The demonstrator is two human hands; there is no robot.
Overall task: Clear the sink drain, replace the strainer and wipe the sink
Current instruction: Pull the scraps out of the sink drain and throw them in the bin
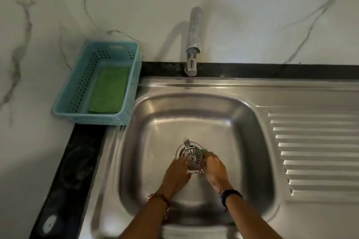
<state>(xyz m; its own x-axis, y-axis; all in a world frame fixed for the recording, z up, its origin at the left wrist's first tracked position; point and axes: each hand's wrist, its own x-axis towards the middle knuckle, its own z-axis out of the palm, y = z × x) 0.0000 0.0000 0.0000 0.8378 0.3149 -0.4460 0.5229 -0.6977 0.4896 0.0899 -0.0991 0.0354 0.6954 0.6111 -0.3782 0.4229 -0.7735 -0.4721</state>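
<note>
Both hands are down in the steel sink [252, 122], at the drain: the left hand [177, 170] pinches the near-left edge of the round strainer [191, 156] with its fingers [183, 161], and this seems to keep it steady over the drain hole. The right hand [214, 167] is closed around something small and green [204, 150] just beside the strainer rim, probably a scrubbing piece for the drain, but I cannot tell exactly. A second green sponge [109, 89] waits in the blue basket [64, 103] on the desk, near for the wiping.
</note>
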